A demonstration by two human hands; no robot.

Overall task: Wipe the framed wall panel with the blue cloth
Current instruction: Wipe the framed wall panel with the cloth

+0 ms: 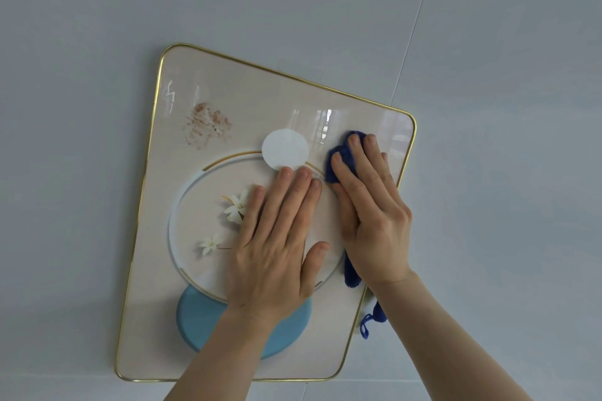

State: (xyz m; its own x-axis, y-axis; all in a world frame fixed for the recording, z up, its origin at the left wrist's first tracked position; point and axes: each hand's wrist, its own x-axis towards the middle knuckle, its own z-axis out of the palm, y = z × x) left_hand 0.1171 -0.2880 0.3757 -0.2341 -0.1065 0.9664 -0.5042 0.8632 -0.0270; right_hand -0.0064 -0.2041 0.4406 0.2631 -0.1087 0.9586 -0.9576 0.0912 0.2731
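Note:
A gold-rimmed cream panel (247,98) hangs tilted on the wall, printed with a large ring, white flowers, a white disc and a blue disc. A brownish smear (207,124) marks its upper left. My left hand (277,244) lies flat on the panel's middle, fingers spread, holding nothing. My right hand (371,215) presses the dark blue cloth (340,156) against the panel's right side. The cloth shows above my fingertips and trails below my wrist, where a loose loop hangs past the frame's edge.
The pale grey tiled wall (488,75) surrounds the panel, with a thin grout line running diagonally at the upper right. Both forearms come up from the bottom of the view.

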